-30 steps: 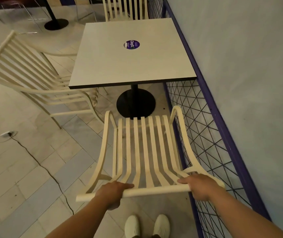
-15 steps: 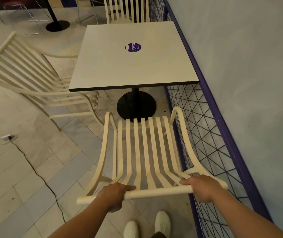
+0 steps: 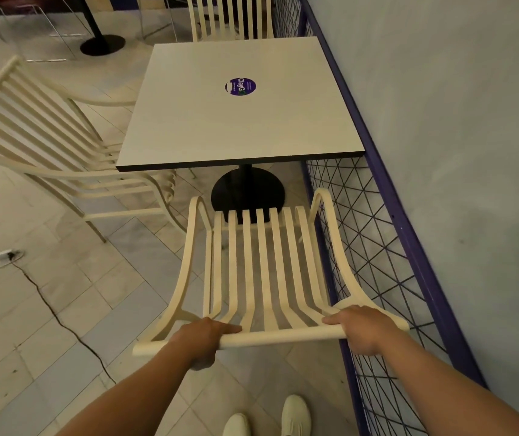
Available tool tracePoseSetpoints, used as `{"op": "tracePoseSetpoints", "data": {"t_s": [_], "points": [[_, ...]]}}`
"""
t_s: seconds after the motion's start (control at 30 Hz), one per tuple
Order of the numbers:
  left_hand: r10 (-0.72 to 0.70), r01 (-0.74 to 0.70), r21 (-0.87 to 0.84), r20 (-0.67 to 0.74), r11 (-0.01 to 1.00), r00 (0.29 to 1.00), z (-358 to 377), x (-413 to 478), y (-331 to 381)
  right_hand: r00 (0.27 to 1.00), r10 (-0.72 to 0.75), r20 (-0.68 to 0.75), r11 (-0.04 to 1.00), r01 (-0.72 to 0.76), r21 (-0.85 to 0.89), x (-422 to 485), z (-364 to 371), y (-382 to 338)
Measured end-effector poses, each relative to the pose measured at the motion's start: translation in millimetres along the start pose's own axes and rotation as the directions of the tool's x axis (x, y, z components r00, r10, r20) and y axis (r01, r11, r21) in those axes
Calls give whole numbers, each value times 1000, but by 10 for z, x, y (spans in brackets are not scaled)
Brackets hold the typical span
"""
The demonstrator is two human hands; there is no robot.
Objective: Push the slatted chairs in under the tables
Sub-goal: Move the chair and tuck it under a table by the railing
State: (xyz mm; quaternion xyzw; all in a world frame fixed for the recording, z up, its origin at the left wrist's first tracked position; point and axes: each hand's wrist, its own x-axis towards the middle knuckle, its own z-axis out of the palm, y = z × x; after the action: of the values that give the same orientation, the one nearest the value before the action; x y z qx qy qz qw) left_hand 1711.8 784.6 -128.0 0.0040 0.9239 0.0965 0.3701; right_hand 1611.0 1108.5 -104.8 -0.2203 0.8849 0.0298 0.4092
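Observation:
A cream slatted chair (image 3: 264,265) stands in front of me, its back toward me and its seat front just short of the near edge of a square pale table (image 3: 236,121). My left hand (image 3: 201,343) grips the left part of the chair's top rail. My right hand (image 3: 362,328) grips the rail's right end. A second slatted chair (image 3: 47,146) sits at the table's left side, its seat partly under the top. A third slatted chair (image 3: 229,17) is at the table's far side.
A purple-framed wire-mesh fence (image 3: 387,247) runs along the right, close to the chair, with a pale wall behind. The table's black round base (image 3: 248,193) lies ahead of the seat. A cable and plug (image 3: 7,254) lie on the tiled floor at left. My shoes (image 3: 296,416) are below.
The chair, held by both hands, has slid forward toward the table; I have stepped forward with it, and the table appears closer.

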Motion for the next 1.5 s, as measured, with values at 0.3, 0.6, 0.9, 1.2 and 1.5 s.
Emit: {"op": "tracePoseSetpoints", "data": {"t_s": [0.3, 0.6, 0.9, 1.2, 1.5], "points": [[9, -9, 0, 1, 1000, 1000, -39, -16, -53, 1000, 4, -30, 1000, -3, 24, 24, -47, 29], [54, -54, -11, 2, 998, 999, -117, 45, -53, 999, -6, -40, 1000, 6, 14, 32, -53, 72], [48, -48, -19, 12, 999, 999, -171, 182, -17, 1000, 6, 12, 999, -7, 53, 18, -170, 160], [27, -26, 27, -31, 999, 999, -256, 254, 85, 1000, -18, 0, 999, 18, 32, 121, -281, 266], [49, -48, 18, -71, 999, 996, -297, 290, 96, 999, -34, -19, 999, 34, 5, 199, -310, 314]]}}
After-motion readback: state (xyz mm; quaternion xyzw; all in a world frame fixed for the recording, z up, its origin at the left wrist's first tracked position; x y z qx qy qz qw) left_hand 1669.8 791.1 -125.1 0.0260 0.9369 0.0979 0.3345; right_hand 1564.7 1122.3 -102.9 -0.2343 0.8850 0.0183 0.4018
